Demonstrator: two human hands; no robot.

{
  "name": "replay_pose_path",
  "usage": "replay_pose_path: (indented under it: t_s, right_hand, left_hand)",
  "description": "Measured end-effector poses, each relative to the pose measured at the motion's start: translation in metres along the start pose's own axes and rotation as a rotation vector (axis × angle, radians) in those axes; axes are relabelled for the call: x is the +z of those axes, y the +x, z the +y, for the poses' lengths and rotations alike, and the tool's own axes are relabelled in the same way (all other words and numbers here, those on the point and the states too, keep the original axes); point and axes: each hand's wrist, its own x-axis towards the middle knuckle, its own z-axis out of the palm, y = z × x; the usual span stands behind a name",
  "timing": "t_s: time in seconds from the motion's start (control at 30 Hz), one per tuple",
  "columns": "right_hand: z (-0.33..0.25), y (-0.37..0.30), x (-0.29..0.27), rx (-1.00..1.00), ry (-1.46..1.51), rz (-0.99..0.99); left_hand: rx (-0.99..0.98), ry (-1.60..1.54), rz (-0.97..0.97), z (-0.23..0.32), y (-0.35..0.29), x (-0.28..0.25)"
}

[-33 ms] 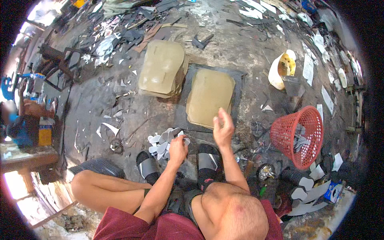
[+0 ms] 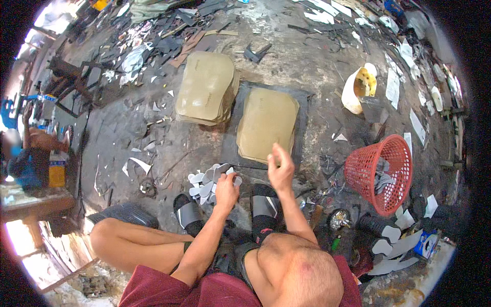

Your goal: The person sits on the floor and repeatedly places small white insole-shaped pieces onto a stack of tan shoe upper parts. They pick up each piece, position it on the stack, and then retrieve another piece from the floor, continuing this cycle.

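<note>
My left hand (image 2: 226, 189) reaches down to a pile of grey-white, rounded cut-out pieces (image 2: 204, 188) on the floor. Its fingers are bent over the pile's right end, and one piece shows beside the fingertips. In front of my right foot, my right hand (image 2: 281, 171) hovers at the near edge of a stack of tan sheets (image 2: 267, 123). Its fingers are apart, with nothing seen in them. That stack rests on a dark square mat (image 2: 303, 110). A taller stack of similar tan sheets (image 2: 205, 84) stands to its left.
A red mesh basket (image 2: 358, 169) leans at the right with grey cloth-like scraps inside. Beyond it lies a stained white container (image 2: 350, 100). Dark and white offcuts litter the far floor. A person (image 2: 38, 153) is at the left edge, by a bench (image 2: 38, 202).
My right hand has drawn slightly back toward me and to the left. The left hand stays at the pile.
</note>
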Motion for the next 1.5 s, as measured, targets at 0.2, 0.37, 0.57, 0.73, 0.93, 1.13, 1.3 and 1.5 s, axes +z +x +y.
replay_pose_path:
  t_s: [0.2, 0.37, 0.57, 0.73, 0.93, 1.13, 1.3, 1.5]
  right_hand:
    - [0.000, -0.056, 0.039, 0.102, 0.224, -0.273]
    - [0.021, -0.036, 0.057, 0.205, 0.306, -0.490]
    - [0.009, -0.018, 0.044, 0.391, 0.326, -0.540]
    - [-0.017, -0.012, 0.021, 0.921, 1.032, -0.456]
    - [-0.002, -0.010, 0.015, 0.659, 0.761, -0.453]
    - [-0.012, -0.025, 0.007, 0.080, -0.165, -0.742]
    - [0.015, 0.025, -0.034, -0.337, -0.348, -0.210]
    - [0.042, 0.053, -0.033, -0.904, -0.595, -0.120]
  left_hand:
    - [0.197, -0.077, 0.026, 0.003, 0.005, -0.015]
    - [0.374, -0.369, -0.071, 0.016, 0.026, -0.045]
    - [0.461, -0.317, 0.271, 0.045, 0.027, -0.086]
    - [0.359, -0.437, 0.113, 0.049, 0.027, -0.093]
    - [0.265, -0.630, -0.129, 0.040, 0.023, -0.070]
    - [-0.035, -0.928, -0.145, 0.022, 0.030, -0.089]
    - [-0.085, -1.081, -0.008, 0.030, 0.041, -0.075]
    - [-0.097, -1.172, -0.153, 0.053, 0.053, -0.043]
